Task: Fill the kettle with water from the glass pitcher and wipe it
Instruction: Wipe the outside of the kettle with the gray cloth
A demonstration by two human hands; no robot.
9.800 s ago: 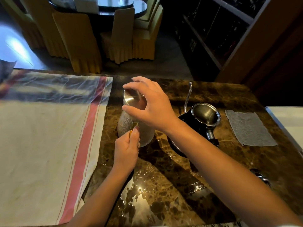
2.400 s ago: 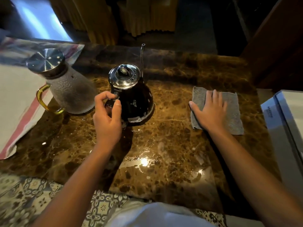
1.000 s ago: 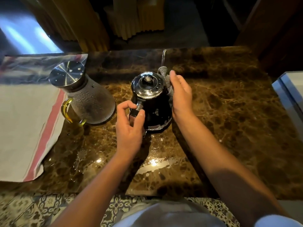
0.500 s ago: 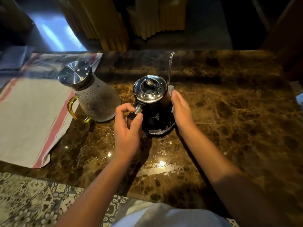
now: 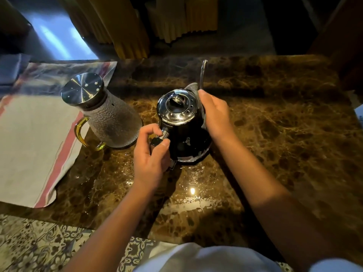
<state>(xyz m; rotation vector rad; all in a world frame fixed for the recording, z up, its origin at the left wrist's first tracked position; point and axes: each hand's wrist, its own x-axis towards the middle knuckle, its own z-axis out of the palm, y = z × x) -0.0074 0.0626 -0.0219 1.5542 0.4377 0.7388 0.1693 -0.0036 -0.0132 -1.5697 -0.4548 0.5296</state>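
Left hand (image 5: 151,154), as I read it from the head view: fingers and thumb curled round the black handle (image 5: 156,141) of the kettle (image 5: 184,134), pinching it close to the metal collar where handle meets body. Right hand (image 5: 215,112): fingers extended and laid flat against the far right side of the kettle, pressing a grey cloth (image 5: 193,89) between palm and kettle wall; I see the cloth only as a corner above the fingertips and a thin edge below the palm. Kettle: black body, upright on the brown marble counter (image 5: 275,144), polished metal lid (image 5: 177,107) seated on top with a ring knob and small holes, thin gooseneck spout (image 5: 202,75) rising on the far side, just beyond the right hand. Glass pitcher (image 5: 110,120): upright just left of the kettle, apart from it, textured body, flat steel cap (image 5: 82,89) closed over the neck, yellow handle (image 5: 82,134) turned to the left and overlapping the edge of a pale towel with a red stripe (image 5: 35,146). I cannot tell the water level in either vessel. Counter surface in front of the kettle: glossy, with a bright point reflection. Patterned floor tiles (image 5: 39,248) below the near counter edge; yellow chair covers (image 5: 176,18) beyond the far edge
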